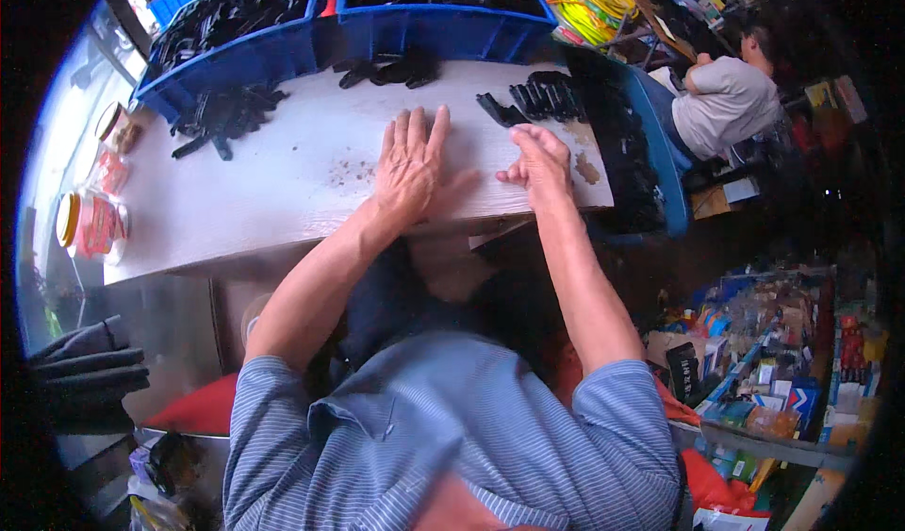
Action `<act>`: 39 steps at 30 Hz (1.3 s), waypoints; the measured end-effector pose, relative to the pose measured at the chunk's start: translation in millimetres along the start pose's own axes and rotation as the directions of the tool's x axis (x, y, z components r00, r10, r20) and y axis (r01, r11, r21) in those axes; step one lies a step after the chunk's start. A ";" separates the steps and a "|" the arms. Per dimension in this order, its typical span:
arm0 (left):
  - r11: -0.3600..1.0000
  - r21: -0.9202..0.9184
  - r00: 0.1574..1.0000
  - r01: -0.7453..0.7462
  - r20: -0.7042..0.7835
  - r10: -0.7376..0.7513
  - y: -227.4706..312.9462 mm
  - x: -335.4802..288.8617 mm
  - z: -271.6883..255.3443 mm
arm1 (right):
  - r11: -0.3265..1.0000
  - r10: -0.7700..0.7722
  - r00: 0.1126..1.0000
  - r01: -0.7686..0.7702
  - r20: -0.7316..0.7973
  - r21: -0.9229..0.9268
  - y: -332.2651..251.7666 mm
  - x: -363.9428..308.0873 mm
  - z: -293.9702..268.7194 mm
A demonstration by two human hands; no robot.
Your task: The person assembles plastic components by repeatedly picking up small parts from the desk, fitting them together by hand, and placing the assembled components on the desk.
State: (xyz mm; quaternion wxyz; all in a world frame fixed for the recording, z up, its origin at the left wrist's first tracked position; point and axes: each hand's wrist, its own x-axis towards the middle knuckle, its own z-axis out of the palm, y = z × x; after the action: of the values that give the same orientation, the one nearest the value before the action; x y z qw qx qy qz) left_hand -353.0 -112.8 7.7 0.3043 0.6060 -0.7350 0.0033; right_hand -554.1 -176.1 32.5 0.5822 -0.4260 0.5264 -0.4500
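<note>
My left hand (pixel 409 165) lies flat over the white table (pixel 311 168), fingers stretched out and holding nothing. To its right, my right hand (pixel 543 160) is closed with curled fingers. What it grips, if anything, is hidden. Its fingertips reach the near end of a slim black part (pixel 501 109), which lies at a slant on the table. Just beyond stands a neat row of similar black parts (pixel 549 96). Loose piles of black pieces lie at the far left (pixel 226 118) and far middle (pixel 391 69) of the table.
Blue bins (pixel 443 20) filled with black pieces line the table's far edge. Jars (pixel 92 224) stand at the left end. A blue tub (pixel 665 154) adjoins the right edge. Another person (pixel 726 102) sits beyond it. Crowded shelves (pixel 764 380) fill the lower right.
</note>
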 end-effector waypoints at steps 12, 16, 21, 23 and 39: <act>0.995 -0.028 0.996 -0.091 0.000 0.091 53.6 129.1 97.1 | 0.987 -0.098 0.989 0.110 -0.110 0.115 3.1 -4.7 -28.4; 0.945 -0.196 0.960 -0.261 0.056 0.276 86.6 180.6 142.5 | 0.950 -0.311 0.942 0.309 -0.128 -0.038 8.6 -10.9 -29.4; 0.905 -0.238 0.928 -0.352 0.038 0.370 117.1 207.7 166.5 | 0.904 -0.428 0.883 0.424 -0.194 -0.063 19.8 -8.6 -28.6; 0.870 -0.442 0.963 -0.219 0.043 0.265 121.4 211.9 157.5 | 0.902 -0.430 0.886 0.412 -0.171 -0.130 22.5 -7.6 -38.6; 0.973 -0.213 0.937 -0.090 -0.349 0.010 -34.0 33.2 -16.5 | 0.923 -0.367 0.925 0.375 -0.093 0.088 19.1 -10.3 -38.1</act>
State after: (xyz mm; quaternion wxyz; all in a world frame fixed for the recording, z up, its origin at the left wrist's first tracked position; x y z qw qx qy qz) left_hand -318.1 -145.1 23.7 0.4951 0.5384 -0.6810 0.0339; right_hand -591.0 -162.5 13.2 0.4876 -0.4700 0.4334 -0.5946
